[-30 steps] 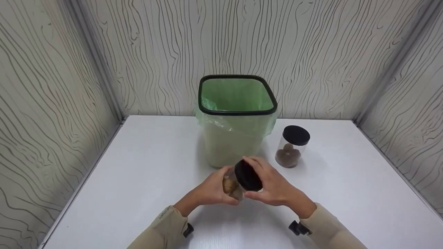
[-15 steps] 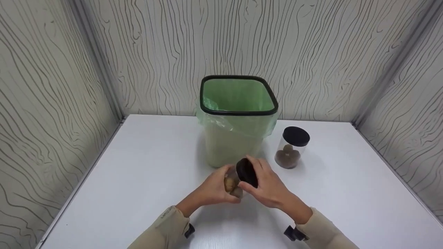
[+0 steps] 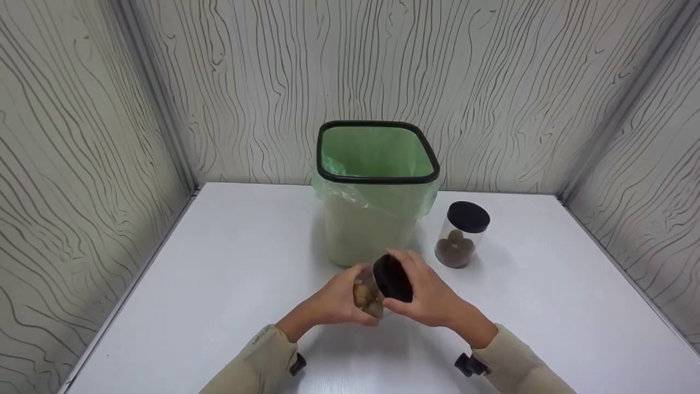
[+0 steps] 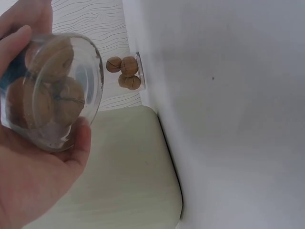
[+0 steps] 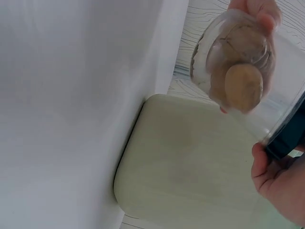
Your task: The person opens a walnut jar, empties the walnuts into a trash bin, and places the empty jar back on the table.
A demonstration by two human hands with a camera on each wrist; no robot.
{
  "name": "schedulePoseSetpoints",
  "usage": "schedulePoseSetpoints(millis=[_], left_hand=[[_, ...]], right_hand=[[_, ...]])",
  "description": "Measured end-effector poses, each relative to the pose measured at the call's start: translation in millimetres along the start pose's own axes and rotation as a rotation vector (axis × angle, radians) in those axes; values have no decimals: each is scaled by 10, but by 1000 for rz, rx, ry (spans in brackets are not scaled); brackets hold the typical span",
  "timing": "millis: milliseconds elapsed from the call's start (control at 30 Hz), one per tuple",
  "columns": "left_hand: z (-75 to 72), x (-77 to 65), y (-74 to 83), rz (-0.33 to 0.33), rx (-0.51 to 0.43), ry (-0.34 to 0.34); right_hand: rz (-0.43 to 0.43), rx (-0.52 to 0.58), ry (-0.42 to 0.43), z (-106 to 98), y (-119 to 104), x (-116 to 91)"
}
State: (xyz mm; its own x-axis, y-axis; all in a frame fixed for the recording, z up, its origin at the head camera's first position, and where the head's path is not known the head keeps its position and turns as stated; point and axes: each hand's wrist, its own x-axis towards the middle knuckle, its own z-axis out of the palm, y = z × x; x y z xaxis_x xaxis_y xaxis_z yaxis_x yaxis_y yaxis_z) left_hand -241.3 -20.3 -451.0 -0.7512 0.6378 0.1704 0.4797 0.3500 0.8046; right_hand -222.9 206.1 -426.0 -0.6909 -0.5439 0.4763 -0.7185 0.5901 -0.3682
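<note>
Between the two hands a clear jar (image 3: 365,282) with a black lid (image 3: 394,279) is held tilted, its lid end toward the right. Several walnuts (image 4: 66,100) lie inside near its base. My left hand (image 3: 334,300) grips the jar's body, fingers and thumb curled round it. My right hand (image 3: 432,293) grips the lid, its thumb at the lower edge and its fingers over the top. In the right wrist view the lid still sits on the jar's mouth, and the walnuts show through the wall.
Just behind the hands stands a pale green bin (image 3: 361,230) with a black rim (image 3: 377,179) and a green liner bag (image 3: 377,148). A second black-lidded jar (image 3: 462,232) of walnuts stands upright to its right on the white table (image 3: 229,262). Wood-patterned walls (image 3: 262,82) enclose the table.
My right hand turned the lid one way, then came back to nearly its earlier angle. The left hand and the jar's body have hardly moved.
</note>
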Motion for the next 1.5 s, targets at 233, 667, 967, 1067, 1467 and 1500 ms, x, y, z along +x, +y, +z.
schedulePoseSetpoints(millis=[233, 667, 967, 1067, 1467, 1500], left_hand=[[-34, -7, 0, 31, -31, -63], [-17, 1, -27, -6, -32, -11], [109, 20, -25, -40, 14, 143], [133, 26, -23, -31, 12, 158], [88, 15, 1, -34, -20, 90], [83, 13, 2, -35, -21, 84]], right_hand=[[-156, -19, 31, 15, 107, -15], [-109, -44, 8, -15, 34, -12], [239, -44, 3, 22, -163, 0], [273, -45, 26, 45, -160, 9], [185, 31, 12, 19, -71, -4], [173, 33, 8, 17, -60, -7]])
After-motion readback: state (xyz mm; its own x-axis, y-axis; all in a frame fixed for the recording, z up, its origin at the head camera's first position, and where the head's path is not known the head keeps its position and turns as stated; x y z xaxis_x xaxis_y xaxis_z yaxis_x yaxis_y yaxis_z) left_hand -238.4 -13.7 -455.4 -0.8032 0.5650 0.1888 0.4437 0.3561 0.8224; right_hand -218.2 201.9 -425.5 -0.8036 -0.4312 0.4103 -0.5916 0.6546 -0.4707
